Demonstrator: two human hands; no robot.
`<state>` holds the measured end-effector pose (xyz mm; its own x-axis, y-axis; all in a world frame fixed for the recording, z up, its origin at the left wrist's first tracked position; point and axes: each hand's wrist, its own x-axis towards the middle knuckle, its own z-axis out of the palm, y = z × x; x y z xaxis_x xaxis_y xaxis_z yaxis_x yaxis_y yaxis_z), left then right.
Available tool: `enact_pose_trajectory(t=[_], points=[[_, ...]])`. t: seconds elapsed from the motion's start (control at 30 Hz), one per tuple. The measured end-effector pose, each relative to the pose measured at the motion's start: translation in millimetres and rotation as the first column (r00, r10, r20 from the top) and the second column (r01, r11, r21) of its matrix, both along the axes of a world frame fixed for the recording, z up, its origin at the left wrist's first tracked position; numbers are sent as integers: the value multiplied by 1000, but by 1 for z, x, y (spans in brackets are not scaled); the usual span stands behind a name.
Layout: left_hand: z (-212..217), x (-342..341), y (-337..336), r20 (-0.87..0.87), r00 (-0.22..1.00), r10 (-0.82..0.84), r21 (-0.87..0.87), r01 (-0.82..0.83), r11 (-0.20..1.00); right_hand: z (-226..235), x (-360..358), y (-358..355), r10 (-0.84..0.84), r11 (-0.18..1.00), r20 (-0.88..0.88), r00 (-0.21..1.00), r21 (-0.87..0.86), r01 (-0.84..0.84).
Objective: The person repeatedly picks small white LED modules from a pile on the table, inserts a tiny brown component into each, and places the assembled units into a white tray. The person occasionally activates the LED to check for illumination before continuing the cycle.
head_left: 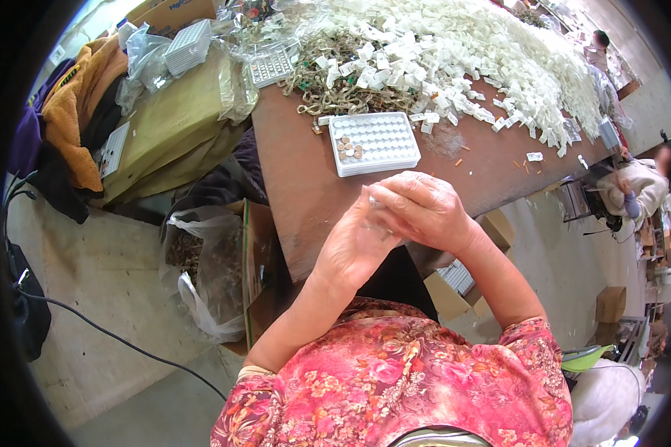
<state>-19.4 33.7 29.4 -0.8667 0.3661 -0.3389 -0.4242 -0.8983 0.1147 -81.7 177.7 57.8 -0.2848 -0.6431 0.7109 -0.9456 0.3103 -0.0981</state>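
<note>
My left hand (pixel 350 246) and my right hand (pixel 429 212) meet in front of my chest, above the near edge of the brown table (pixel 306 201). The right fingers are bent over the left fingertips. Both hands are closed around something small, perhaps clear, that the fingers mostly hide. Just beyond them lies a white tray (pixel 376 165) with rows of small round hollows, on what looks like a stack of the same kind. Several small round pieces (pixel 347 148), brown and pale, sit at its left side.
A large heap of small white tagged pieces (pixel 492 52) covers the far table, beside tangled brownish cords (pixel 335 67). Another white tray (pixel 271 68) lies at the far left. A cardboard box with a plastic bag (pixel 216 261) stands left below. Other people (pixel 645 182) are at the right.
</note>
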Motion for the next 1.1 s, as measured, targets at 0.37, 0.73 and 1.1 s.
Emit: enact_pose_trajectory(t=[0.37,0.73,1.1], points=[[-15,0,-6,-367,926,-90,-437,-86,896,-5,0,14,-75,994,-44,996,74,79],[-26,-3,9,-311,948,-74,-98,45,994,-23,12,20,-115,980,77,990,-151,126],[-48,-28,2,-411,901,141,-261,-264,928,-30,-49,76,-588,809,252,769,170,563]])
